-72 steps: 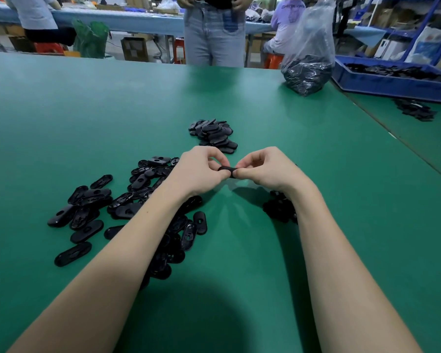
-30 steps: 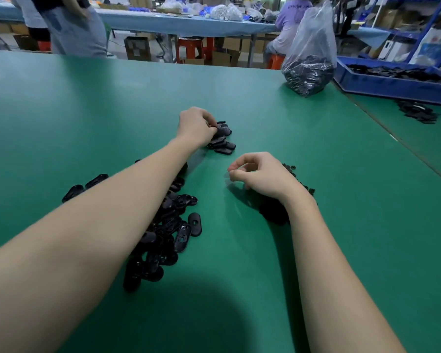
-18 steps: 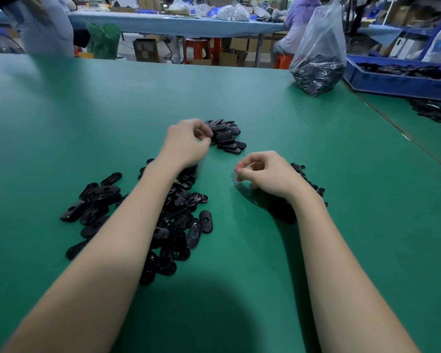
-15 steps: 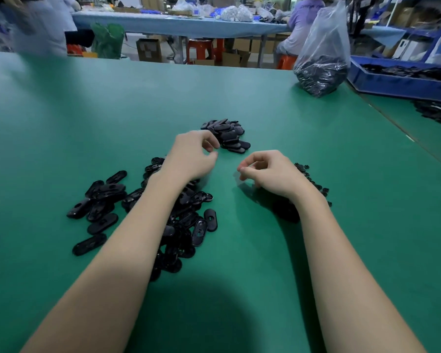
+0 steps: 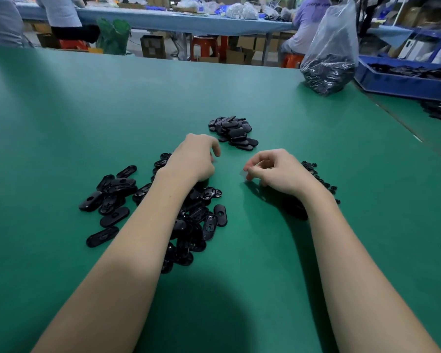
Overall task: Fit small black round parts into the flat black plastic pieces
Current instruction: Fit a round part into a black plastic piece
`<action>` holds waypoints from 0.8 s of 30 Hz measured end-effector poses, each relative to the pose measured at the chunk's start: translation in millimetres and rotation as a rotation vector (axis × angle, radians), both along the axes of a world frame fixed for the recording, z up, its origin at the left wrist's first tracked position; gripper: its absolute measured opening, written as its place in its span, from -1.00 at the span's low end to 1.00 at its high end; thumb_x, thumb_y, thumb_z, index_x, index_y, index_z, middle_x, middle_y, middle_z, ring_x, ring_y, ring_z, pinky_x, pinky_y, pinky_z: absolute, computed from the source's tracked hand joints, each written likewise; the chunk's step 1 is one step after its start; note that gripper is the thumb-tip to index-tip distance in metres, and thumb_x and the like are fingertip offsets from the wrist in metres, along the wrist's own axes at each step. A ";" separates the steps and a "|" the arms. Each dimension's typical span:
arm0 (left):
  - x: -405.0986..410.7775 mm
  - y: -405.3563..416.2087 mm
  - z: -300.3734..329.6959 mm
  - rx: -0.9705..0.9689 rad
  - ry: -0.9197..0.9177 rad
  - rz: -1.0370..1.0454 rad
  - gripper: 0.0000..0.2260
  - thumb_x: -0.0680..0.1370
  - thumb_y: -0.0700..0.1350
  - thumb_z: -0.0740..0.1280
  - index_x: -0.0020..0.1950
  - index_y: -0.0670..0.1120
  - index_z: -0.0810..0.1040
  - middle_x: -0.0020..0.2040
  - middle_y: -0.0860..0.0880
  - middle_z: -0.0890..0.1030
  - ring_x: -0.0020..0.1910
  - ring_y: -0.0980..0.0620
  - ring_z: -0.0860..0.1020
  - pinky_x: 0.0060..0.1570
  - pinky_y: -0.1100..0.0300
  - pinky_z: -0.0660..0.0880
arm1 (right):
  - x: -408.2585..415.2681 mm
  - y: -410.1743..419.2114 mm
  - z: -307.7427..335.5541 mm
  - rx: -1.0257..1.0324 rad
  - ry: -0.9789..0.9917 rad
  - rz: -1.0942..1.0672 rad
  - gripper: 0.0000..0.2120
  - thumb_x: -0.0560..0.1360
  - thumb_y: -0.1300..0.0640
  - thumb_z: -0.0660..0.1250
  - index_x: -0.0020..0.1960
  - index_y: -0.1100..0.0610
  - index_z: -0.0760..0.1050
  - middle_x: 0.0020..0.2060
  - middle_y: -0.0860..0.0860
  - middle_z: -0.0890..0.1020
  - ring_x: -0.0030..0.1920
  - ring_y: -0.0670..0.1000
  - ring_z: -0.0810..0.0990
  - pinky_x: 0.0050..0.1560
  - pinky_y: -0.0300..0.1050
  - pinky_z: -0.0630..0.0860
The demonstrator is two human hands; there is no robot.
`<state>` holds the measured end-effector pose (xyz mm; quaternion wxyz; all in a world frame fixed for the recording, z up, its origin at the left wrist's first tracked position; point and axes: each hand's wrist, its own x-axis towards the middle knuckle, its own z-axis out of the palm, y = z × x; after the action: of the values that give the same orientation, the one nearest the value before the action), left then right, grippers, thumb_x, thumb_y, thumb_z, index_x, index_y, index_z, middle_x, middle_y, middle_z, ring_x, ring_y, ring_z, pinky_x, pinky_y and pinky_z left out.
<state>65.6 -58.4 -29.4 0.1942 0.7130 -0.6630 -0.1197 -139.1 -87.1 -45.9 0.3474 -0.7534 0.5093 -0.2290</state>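
Note:
A loose heap of flat black oval pieces (image 5: 196, 220) lies at the centre left of the green table (image 5: 265, 263), with more ovals spread out to its left (image 5: 110, 197). My left hand (image 5: 195, 159) hovers over the heap's far end, fingers loosely curled downward and nothing visible in them. A smaller, tidier pile of ovals (image 5: 233, 132) sits just beyond it. My right hand (image 5: 278, 171) rests on the table with thumb and forefinger pinched together; no part shows between them. Small black round parts (image 5: 318, 179) lie scattered behind and under the right wrist.
A clear plastic bag of black parts (image 5: 329, 64) stands at the far right of the table. A blue tray (image 5: 405, 80) with black pieces sits on the neighbouring table to the right. People stand and sit at a blue table (image 5: 189, 21) beyond.
My left hand reached to the far pile with an oval piece, then drew back empty toward the near heap. My right hand stayed beside the round parts.

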 end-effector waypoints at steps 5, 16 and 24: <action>-1.4 0.5 -0.4 -0.020 -0.016 0.004 -0.67 0.47 -0.33 0.25 0.07 0.05 0.60 -0.01 0.01 0.64 0.00 -0.04 0.59 -0.07 0.13 0.52 | -0.5 -1.0 -0.4 0.005 0.001 0.001 -0.91 0.53 0.08 0.36 -0.10 -0.01 0.64 -0.23 -0.17 0.74 -0.41 -0.14 0.53 -0.04 -0.12 0.55; -3.9 3.1 1.9 -0.174 -0.055 0.019 -0.76 0.55 -0.22 0.29 0.13 0.05 0.60 0.00 0.03 0.68 0.05 -0.06 0.59 0.01 0.10 0.51 | -1.0 0.6 2.5 0.035 -0.030 0.001 -0.92 0.55 0.09 0.37 -0.08 0.02 0.65 -0.22 -0.13 0.74 -0.40 -0.10 0.53 -0.13 -0.18 0.52; -16.0 4.2 11.1 -0.216 0.394 -0.033 -0.84 0.52 -0.16 0.39 0.01 0.08 0.65 -0.25 0.14 0.71 -0.22 0.33 0.58 -0.23 0.47 0.42 | 2.3 6.8 12.0 0.068 -0.216 -0.059 -0.95 0.56 0.09 0.40 0.00 0.01 0.62 -0.15 -0.08 0.75 -0.40 -0.12 0.53 -0.37 -0.38 0.41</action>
<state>49.6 -54.2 -18.3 0.3931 0.6400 -0.6328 -0.1882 -136.8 -80.3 -33.9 0.4188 -0.6967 0.4983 -0.3013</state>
